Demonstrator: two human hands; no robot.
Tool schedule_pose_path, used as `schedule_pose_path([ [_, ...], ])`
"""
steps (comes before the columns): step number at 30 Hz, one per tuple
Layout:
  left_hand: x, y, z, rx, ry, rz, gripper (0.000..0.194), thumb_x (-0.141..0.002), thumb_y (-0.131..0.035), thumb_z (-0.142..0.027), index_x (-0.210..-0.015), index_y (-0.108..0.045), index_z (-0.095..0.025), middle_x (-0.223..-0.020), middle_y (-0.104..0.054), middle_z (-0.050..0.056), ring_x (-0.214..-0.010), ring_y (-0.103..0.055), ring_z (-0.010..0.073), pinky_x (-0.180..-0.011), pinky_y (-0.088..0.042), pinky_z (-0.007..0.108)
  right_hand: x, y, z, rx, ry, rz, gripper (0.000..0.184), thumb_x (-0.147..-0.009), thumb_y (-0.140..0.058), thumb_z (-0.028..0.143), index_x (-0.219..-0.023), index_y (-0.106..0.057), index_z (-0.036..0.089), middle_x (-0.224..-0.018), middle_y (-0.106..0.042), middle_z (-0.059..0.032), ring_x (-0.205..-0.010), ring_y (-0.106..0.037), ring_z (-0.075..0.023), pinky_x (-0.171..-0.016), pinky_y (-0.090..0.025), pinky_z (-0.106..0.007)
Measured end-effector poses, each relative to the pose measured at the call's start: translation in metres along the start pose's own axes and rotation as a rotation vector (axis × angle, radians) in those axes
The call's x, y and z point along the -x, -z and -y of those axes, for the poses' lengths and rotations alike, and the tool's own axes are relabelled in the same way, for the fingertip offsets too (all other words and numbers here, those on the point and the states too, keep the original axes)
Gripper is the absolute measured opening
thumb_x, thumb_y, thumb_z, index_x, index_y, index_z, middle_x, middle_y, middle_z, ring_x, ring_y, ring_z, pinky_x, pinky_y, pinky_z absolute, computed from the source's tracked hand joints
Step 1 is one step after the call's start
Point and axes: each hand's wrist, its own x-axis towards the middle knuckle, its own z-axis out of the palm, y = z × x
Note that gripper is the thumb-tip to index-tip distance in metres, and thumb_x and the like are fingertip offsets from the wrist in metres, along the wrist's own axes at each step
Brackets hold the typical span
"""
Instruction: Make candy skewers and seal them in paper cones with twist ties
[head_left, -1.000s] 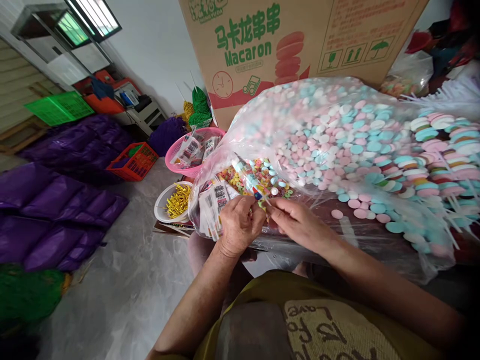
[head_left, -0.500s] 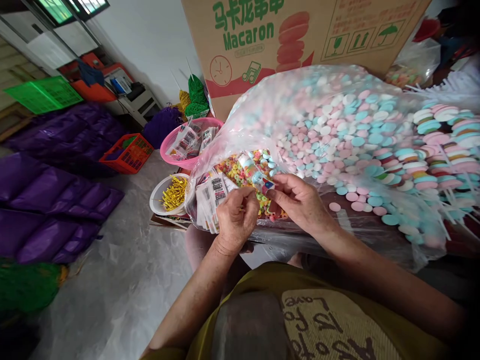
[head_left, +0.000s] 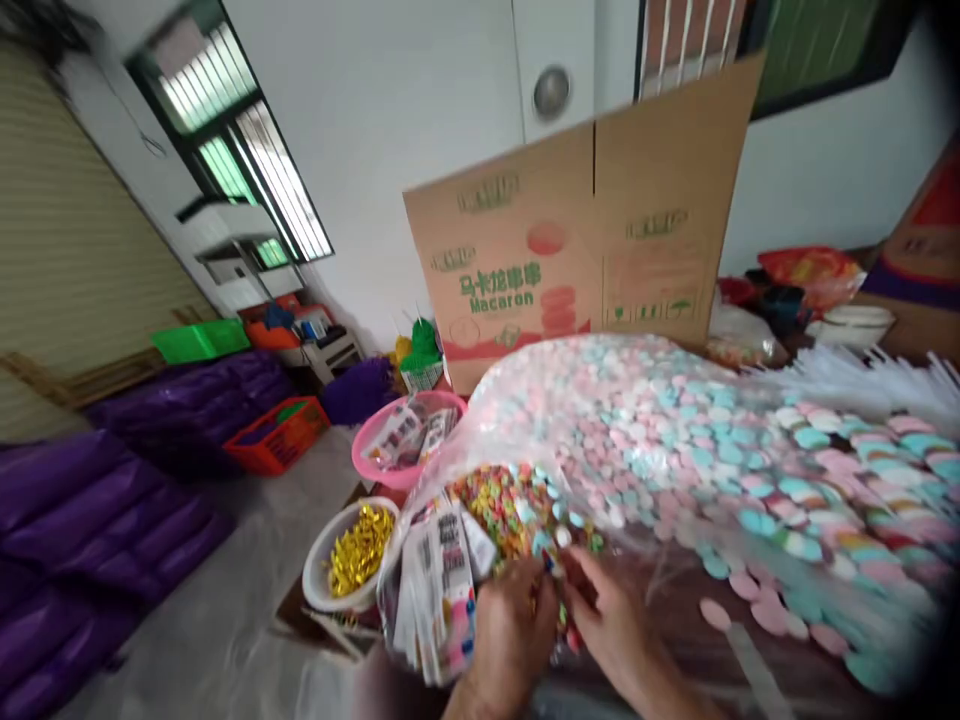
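Side by side over the candy pile, my left hand (head_left: 514, 620) and my right hand (head_left: 619, 620) are blurred. Between the thumb and fingers of my right hand is the end of a small clear candy packet (head_left: 534, 520) with pale and blue pieces inside. My left hand is curled close against the same end; what its fingers pinch is hidden. Beneath lie small colourful ring candies (head_left: 487, 500). Left of them, a stack of flat printed packets (head_left: 431, 590) leans in the open plastic bag. A white bowl (head_left: 311, 575) holds gold twist ties (head_left: 356, 560).
Pink, blue and white candy discs (head_left: 630, 420) fill a large clear bag, with stacked candy skewers (head_left: 885, 450) at the right. Behind stand a Macaron carton (head_left: 495, 330) and a pink basket (head_left: 375, 475). Purple sacks (head_left: 90, 540) and an orange crate (head_left: 277, 440) are on the floor at left.
The view has tilted up, so the hands and table sit lower in the picture. My left hand has come closer to my right, at the packet's end.
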Motion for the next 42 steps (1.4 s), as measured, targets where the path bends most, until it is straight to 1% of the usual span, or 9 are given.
schedule_pose_path([
  [4, 0.002, -0.019, 0.017, -0.177, 0.051, 0.065, 0.022, -0.078, -0.042, -0.011, -0.068, -0.06, -0.02, -0.064, -0.066, 0.002, -0.058, -0.064, 0.0148, -0.051, -0.039, 0.022, -0.002, -0.01, -0.019, -0.035, -0.037, 0.067, 0.036, -0.081, -0.049, 0.052, -0.091, -0.065, 0.022, -0.058, -0.062, -0.002, -0.056, -0.062, -0.0171, -0.047, -0.047, -0.022],
  [8, 0.004, -0.02, 0.019, -0.246, 0.143, 0.157, 0.02, -0.075, -0.044, -0.013, -0.065, -0.06, -0.02, -0.065, -0.066, 0.003, -0.06, -0.063, 0.0154, -0.052, -0.037, 0.022, 0.001, -0.009, -0.02, -0.05, -0.164, 0.165, 0.04, -0.078, -0.051, 0.056, -0.093, -0.064, 0.021, -0.062, -0.064, -0.0014, -0.055, -0.061, -0.0154, -0.049, -0.048, -0.021],
  [12, 0.003, -0.02, 0.02, -0.22, 0.18, 0.173, 0.017, -0.071, -0.047, -0.012, -0.062, -0.06, -0.02, -0.062, -0.065, 0.002, -0.058, -0.062, 0.0142, -0.051, -0.036, 0.021, -0.001, -0.006, -0.018, -0.042, -0.178, 0.151, 0.041, -0.076, -0.052, 0.053, -0.098, -0.064, 0.021, -0.068, -0.066, -0.0027, -0.067, -0.065, -0.0191, -0.059, -0.052, -0.025],
  [20, 0.005, -0.025, 0.031, -0.245, -0.08, 0.055, 0.018, -0.076, -0.043, -0.012, -0.078, -0.058, -0.021, -0.067, -0.065, 0.003, -0.056, -0.063, 0.0151, -0.051, -0.041, 0.023, -0.007, 0.0, -0.01, -0.014, 0.0, 0.148, 0.041, -0.08, -0.048, 0.054, -0.103, -0.068, 0.026, -0.067, -0.067, -0.0053, -0.069, -0.067, -0.023, -0.062, -0.054, -0.03],
  [26, 0.003, -0.018, 0.024, -0.32, -0.087, 0.044, 0.017, -0.07, -0.046, -0.008, -0.073, -0.057, -0.02, -0.063, -0.064, 0.003, -0.057, -0.063, 0.0174, -0.051, -0.04, 0.024, -0.006, -0.011, -0.008, -0.047, 0.053, 0.062, 0.038, -0.083, -0.046, 0.052, -0.094, -0.07, 0.024, -0.08, -0.07, -0.0084, -0.073, -0.067, -0.023, -0.065, -0.055, -0.03],
  [29, 0.0, -0.01, 0.015, -0.295, -0.051, 0.074, 0.017, -0.07, -0.045, -0.007, -0.069, -0.057, -0.02, -0.063, -0.064, 0.003, -0.058, -0.063, 0.0169, -0.052, -0.04, 0.024, -0.006, -0.005, -0.001, -0.094, 0.008, 0.128, 0.036, -0.083, -0.048, 0.046, -0.102, -0.068, 0.023, -0.078, -0.068, -0.0061, -0.072, -0.066, -0.0215, -0.066, -0.055, -0.031],
  [35, -0.006, 0.006, 0.004, -0.193, -0.041, 0.158, 0.017, -0.074, -0.045, -0.008, -0.071, -0.058, -0.019, -0.066, -0.064, 0.001, -0.061, -0.061, 0.0146, -0.055, -0.04, 0.023, -0.011, 0.016, 0.009, -0.332, -0.201, 0.486, 0.042, -0.079, -0.056, 0.043, -0.114, -0.061, 0.021, -0.066, -0.06, 0.0016, -0.05, -0.055, -0.0122, -0.047, -0.047, -0.024],
  [38, -0.008, 0.01, 0.001, -0.181, -0.105, 0.191, 0.014, -0.074, -0.047, -0.009, -0.07, -0.057, -0.019, -0.064, -0.062, 0.0, -0.059, -0.059, 0.0136, -0.054, -0.04, 0.023, -0.012, 0.017, 0.005, -0.391, -0.242, 0.503, 0.042, -0.076, -0.059, 0.044, -0.111, -0.061, 0.02, -0.066, -0.057, 0.0029, -0.047, -0.052, -0.0099, -0.045, -0.044, -0.023],
  [42, -0.01, 0.014, -0.002, -0.29, -0.204, 0.173, 0.009, -0.071, -0.051, -0.011, -0.07, -0.055, -0.018, -0.065, -0.062, 0.002, -0.06, -0.059, 0.0159, -0.055, -0.041, 0.025, -0.01, 0.007, -0.005, -0.323, -0.243, 0.378, 0.037, -0.081, -0.052, 0.043, -0.107, -0.062, 0.019, -0.063, -0.057, 0.0023, -0.039, -0.048, -0.0092, -0.039, -0.041, -0.023],
])
